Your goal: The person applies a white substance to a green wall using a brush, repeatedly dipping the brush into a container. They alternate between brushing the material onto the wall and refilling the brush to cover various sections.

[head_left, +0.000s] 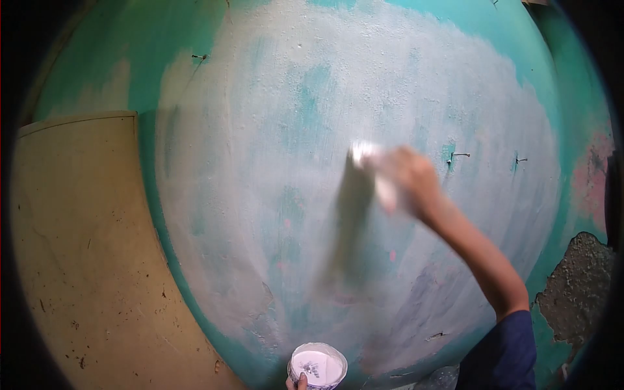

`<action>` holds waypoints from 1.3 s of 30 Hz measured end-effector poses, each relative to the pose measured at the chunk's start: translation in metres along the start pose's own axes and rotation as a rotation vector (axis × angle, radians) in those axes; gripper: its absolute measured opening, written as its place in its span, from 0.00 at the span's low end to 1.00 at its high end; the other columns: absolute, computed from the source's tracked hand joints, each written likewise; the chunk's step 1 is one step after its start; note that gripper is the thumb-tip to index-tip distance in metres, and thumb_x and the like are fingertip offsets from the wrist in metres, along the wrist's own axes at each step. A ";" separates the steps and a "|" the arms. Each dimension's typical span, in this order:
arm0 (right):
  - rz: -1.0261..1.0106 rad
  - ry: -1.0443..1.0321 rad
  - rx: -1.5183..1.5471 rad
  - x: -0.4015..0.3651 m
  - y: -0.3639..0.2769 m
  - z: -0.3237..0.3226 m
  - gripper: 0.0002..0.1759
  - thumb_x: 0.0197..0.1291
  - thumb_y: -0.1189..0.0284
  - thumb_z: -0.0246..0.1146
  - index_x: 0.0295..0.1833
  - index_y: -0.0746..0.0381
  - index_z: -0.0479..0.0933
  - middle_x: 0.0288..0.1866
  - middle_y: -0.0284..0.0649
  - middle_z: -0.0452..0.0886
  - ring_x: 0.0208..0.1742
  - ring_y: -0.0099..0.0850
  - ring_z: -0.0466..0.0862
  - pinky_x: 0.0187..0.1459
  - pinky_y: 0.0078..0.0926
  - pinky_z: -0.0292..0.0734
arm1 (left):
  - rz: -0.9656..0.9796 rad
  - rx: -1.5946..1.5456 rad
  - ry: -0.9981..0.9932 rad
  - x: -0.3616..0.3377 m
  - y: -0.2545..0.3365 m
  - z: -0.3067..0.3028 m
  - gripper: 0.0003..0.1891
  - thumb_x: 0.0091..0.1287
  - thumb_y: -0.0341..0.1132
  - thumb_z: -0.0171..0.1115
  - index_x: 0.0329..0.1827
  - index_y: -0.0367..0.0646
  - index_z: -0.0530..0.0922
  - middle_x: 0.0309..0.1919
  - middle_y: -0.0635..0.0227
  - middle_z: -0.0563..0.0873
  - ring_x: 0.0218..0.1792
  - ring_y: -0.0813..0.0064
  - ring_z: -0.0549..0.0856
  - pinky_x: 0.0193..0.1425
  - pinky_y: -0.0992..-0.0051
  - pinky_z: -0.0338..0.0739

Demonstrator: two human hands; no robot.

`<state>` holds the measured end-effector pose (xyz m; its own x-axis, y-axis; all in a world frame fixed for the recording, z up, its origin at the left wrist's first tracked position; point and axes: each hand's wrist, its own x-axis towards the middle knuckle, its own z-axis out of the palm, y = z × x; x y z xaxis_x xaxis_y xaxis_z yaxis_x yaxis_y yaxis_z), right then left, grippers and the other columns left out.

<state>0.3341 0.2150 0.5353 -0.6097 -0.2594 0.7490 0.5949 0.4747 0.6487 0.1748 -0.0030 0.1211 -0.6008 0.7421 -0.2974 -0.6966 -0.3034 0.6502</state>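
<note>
My right hand (408, 179), blurred by motion, is closed around a brush (365, 155) whose white tip is at the wall. Whitish paint covers much of the green wall (273, 130), with green streaks showing through. At the bottom, my left hand (298, 382) holds a round tub (318, 366) by its rim; white paint is inside. Only a few fingertips of that hand show.
A tan board (84, 247) stands against the wall at the left. Nails stick out at the upper left (200, 57) and at the right (460, 155). Rough grey material shows in a broken patch (577, 286) at the lower right.
</note>
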 end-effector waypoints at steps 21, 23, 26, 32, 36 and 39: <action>-0.040 0.029 -0.009 -0.026 -0.016 0.010 0.16 0.51 0.69 0.69 0.48 0.54 0.83 0.36 0.34 0.84 0.35 0.31 0.82 0.33 0.28 0.79 | -0.039 -0.001 0.054 0.001 0.001 -0.001 0.24 0.73 0.35 0.60 0.70 0.40 0.68 0.63 0.59 0.79 0.63 0.61 0.79 0.64 0.60 0.77; -0.025 -0.094 0.082 -0.058 -0.059 0.005 0.17 0.52 0.70 0.69 0.50 0.53 0.84 0.39 0.34 0.85 0.38 0.31 0.83 0.34 0.28 0.79 | -0.041 -0.003 0.060 -0.002 0.001 -0.002 0.24 0.73 0.35 0.60 0.70 0.40 0.68 0.63 0.59 0.78 0.63 0.61 0.79 0.64 0.60 0.77; 0.111 -0.379 0.286 -0.059 -0.050 -0.004 0.17 0.53 0.72 0.69 0.51 0.53 0.85 0.41 0.35 0.86 0.42 0.34 0.84 0.39 0.33 0.81 | -0.046 0.014 0.060 -0.001 -0.002 -0.004 0.24 0.74 0.36 0.60 0.70 0.40 0.69 0.62 0.59 0.79 0.63 0.61 0.79 0.63 0.60 0.78; 0.300 0.026 0.200 0.053 0.099 -0.002 0.11 0.60 0.69 0.67 0.48 0.54 0.86 0.38 0.45 0.88 0.37 0.44 0.88 0.40 0.37 0.83 | -0.048 0.019 0.021 -0.002 -0.004 -0.009 0.24 0.73 0.36 0.61 0.70 0.40 0.69 0.61 0.59 0.80 0.62 0.62 0.80 0.62 0.60 0.79; 0.284 0.185 -0.049 0.097 0.141 -0.014 0.12 0.63 0.68 0.67 0.51 0.55 0.86 0.40 0.43 0.89 0.38 0.39 0.88 0.37 0.35 0.82 | -0.015 0.013 0.007 0.000 -0.011 -0.015 0.24 0.73 0.36 0.61 0.70 0.40 0.69 0.62 0.59 0.79 0.62 0.62 0.80 0.63 0.59 0.79; 0.132 0.113 -0.149 0.055 0.110 -0.006 0.14 0.60 0.68 0.68 0.52 0.51 0.85 0.41 0.39 0.88 0.41 0.35 0.86 0.37 0.33 0.81 | -0.023 0.021 0.039 0.002 -0.011 -0.015 0.25 0.73 0.36 0.61 0.71 0.42 0.69 0.63 0.59 0.79 0.63 0.61 0.79 0.63 0.59 0.79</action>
<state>0.3695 0.2482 0.6489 -0.4641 -0.3000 0.8334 0.7415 0.3832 0.5508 0.1754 -0.0070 0.1033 -0.5995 0.7248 -0.3394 -0.7023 -0.2731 0.6574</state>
